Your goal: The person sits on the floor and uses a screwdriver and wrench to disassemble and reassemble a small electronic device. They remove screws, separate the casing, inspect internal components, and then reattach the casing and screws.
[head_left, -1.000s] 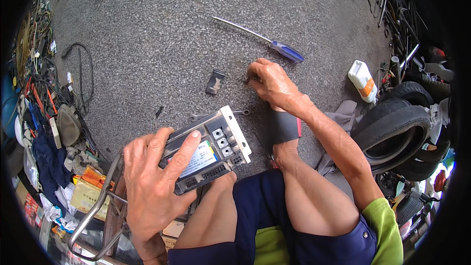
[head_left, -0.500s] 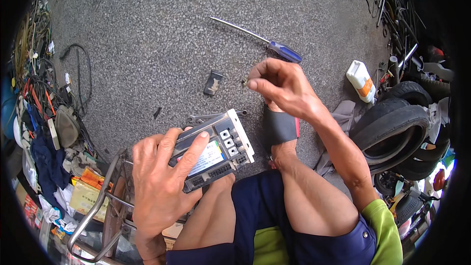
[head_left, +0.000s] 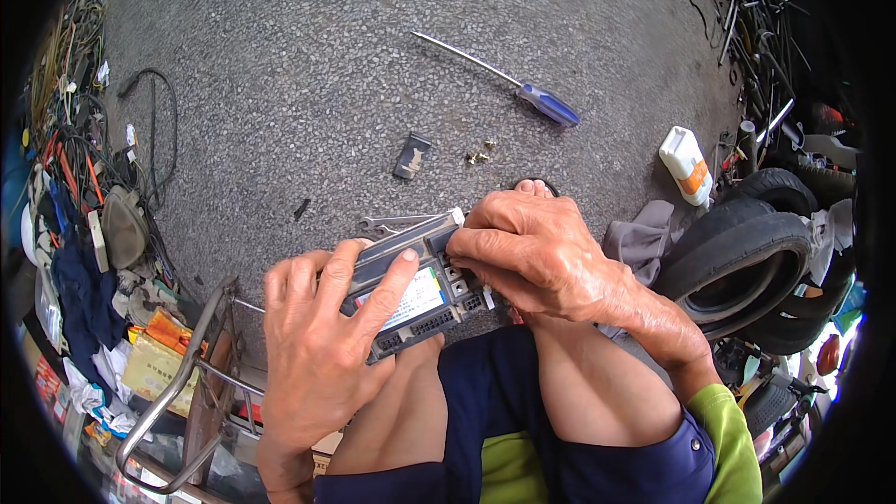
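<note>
My left hand [head_left: 317,345] grips a grey electronic module [head_left: 411,294] with a white label and black connector sockets, held above my knees. My right hand [head_left: 532,257] rests on the module's right end, fingertips pressed against the connector side. Whether the right fingers pinch a small part is hidden. On the ground beyond lie a few small brass-coloured bits [head_left: 481,157] and a small dark cover piece [head_left: 412,156].
A blue-handled screwdriver [head_left: 523,93] lies on the asphalt farther out. A white and orange bottle [head_left: 686,163] stands at right beside stacked tyres [head_left: 737,257]. Wires and tools [head_left: 89,177] crowd the left edge. A metal frame [head_left: 187,383] sits at lower left.
My right hand left the ground near the small bits and came back to the module, now resting on its right end. The left hand kept hold of the module.
</note>
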A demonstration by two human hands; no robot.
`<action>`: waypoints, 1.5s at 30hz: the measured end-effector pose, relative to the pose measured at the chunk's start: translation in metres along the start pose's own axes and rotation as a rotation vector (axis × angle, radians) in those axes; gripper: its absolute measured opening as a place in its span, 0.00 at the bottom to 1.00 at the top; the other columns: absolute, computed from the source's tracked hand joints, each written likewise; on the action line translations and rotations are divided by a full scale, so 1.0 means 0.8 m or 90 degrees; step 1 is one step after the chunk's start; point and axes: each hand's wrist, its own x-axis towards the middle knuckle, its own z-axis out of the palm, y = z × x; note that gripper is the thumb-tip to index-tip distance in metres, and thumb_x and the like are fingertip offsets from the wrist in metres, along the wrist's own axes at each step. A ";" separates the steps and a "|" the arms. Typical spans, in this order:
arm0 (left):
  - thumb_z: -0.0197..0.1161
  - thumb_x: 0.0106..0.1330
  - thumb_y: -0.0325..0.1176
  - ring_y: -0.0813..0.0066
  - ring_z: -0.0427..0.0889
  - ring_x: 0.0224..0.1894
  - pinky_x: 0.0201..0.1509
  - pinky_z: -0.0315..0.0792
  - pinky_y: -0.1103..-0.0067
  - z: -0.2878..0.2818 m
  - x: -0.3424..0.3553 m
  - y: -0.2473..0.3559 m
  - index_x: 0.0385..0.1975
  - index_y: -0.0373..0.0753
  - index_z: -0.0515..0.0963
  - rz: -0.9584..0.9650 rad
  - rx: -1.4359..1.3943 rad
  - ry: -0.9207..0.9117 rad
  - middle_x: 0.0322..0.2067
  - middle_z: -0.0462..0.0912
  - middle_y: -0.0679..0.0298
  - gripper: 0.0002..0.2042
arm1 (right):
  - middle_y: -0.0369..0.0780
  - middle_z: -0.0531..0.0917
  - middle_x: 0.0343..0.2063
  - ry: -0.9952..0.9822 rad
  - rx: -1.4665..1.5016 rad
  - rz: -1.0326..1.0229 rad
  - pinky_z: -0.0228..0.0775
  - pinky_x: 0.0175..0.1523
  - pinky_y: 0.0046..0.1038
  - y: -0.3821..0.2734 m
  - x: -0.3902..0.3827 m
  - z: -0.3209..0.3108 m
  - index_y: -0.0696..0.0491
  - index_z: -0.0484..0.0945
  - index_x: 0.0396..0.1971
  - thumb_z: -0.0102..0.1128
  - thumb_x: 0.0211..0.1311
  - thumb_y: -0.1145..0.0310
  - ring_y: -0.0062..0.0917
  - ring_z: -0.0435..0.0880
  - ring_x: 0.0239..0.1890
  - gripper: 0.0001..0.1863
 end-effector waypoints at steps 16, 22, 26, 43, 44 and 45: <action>0.78 0.44 0.38 0.54 0.73 0.52 0.58 0.64 0.60 0.024 -0.007 -0.007 0.61 0.48 0.78 -0.008 -0.096 -0.043 0.58 0.72 0.48 0.37 | 0.40 0.74 0.28 -0.101 -0.161 -0.032 0.73 0.40 0.38 -0.017 -0.007 0.007 0.57 0.80 0.36 0.65 0.44 0.71 0.34 0.80 0.32 0.16; 0.75 0.35 0.29 0.53 0.76 0.53 0.58 0.67 0.61 0.040 -0.005 -0.008 0.59 0.42 0.77 -0.009 -0.152 0.007 0.59 0.76 0.55 0.40 | 0.46 0.80 0.30 -0.047 0.062 0.119 0.75 0.40 0.41 -0.005 -0.003 -0.009 0.57 0.78 0.34 0.65 0.56 0.70 0.41 0.84 0.35 0.09; 0.76 0.34 0.29 0.53 0.76 0.53 0.59 0.68 0.62 0.038 -0.008 -0.008 0.58 0.40 0.77 -0.038 -0.199 0.028 0.58 0.77 0.54 0.40 | 0.37 0.83 0.23 0.060 0.295 0.323 0.72 0.28 0.23 -0.005 0.005 -0.029 0.58 0.81 0.36 0.67 0.63 0.71 0.17 0.81 0.24 0.07; 0.77 0.34 0.30 0.51 0.74 0.55 0.61 0.65 0.58 0.067 -0.002 -0.017 0.61 0.42 0.75 -0.129 -0.152 0.193 0.57 0.74 0.51 0.43 | 0.35 0.82 0.27 0.094 0.455 0.559 0.70 0.29 0.20 0.054 -0.007 0.001 0.62 0.81 0.44 0.61 0.65 0.70 0.13 0.76 0.25 0.13; 0.77 0.34 0.30 0.50 0.74 0.54 0.62 0.65 0.58 0.074 0.003 -0.027 0.61 0.42 0.74 -0.152 -0.140 0.216 0.57 0.74 0.51 0.43 | 0.35 0.82 0.28 0.094 0.441 0.567 0.71 0.30 0.21 0.060 -0.007 0.005 0.62 0.81 0.44 0.59 0.65 0.70 0.13 0.76 0.26 0.13; 0.77 0.34 0.29 0.49 0.74 0.55 0.62 0.66 0.58 0.079 0.011 -0.037 0.62 0.41 0.73 -0.159 -0.126 0.245 0.56 0.74 0.50 0.43 | 0.39 0.84 0.27 0.113 0.361 0.540 0.74 0.31 0.26 0.072 -0.012 0.012 0.61 0.81 0.44 0.59 0.64 0.70 0.20 0.80 0.24 0.13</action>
